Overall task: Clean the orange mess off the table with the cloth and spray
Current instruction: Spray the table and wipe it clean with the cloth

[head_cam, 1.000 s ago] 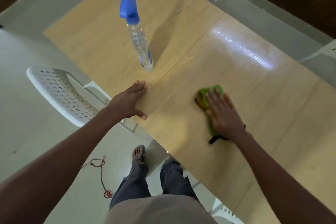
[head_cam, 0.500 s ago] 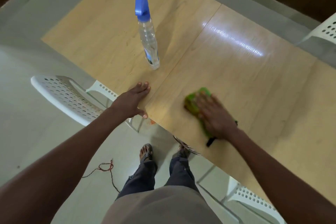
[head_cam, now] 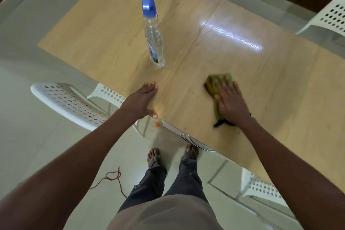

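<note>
Both hands are on the table (head_cam: 280, 84): the right hand (head_cam: 230, 101) lies flat, fingers spread and straight, pressing the green cloth (head_cam: 214, 87) to the wood, while the left hand (head_cam: 141, 101) rests open, palm down, at the near edge with its thumb over the rim, holding nothing. Taking the spray bottle (head_cam: 153, 33) as landmark, the left hand sits just nearer the person than its base, and the cloth lies to the right of it and nearer the person, apart from it. No orange residue can be made out on the wood around the cloth; the cloth's left edge looks darkened, possibly soiled. A small orange splat (head_cam: 157, 124) shows below the table edge, apparently on the floor, well nearer the person than the bottle. Judgement: the wiping step is under way and close to finished on the tabletop. To do it well, pressure should stay even across the whole palm, strokes should overlap, and a clean face of the cloth should be turned out before the last pass to avoid smearing. Materials: the table is pale wood-grain laminate in panels with a visible seam, glossy enough to reflect light; the bottle is clear, waisted plastic with a blue trigger head, standing upright; the cloth is soft and crumpled; the chair (head_cam: 63, 102) beside the table is white perforated plastic.
</note>
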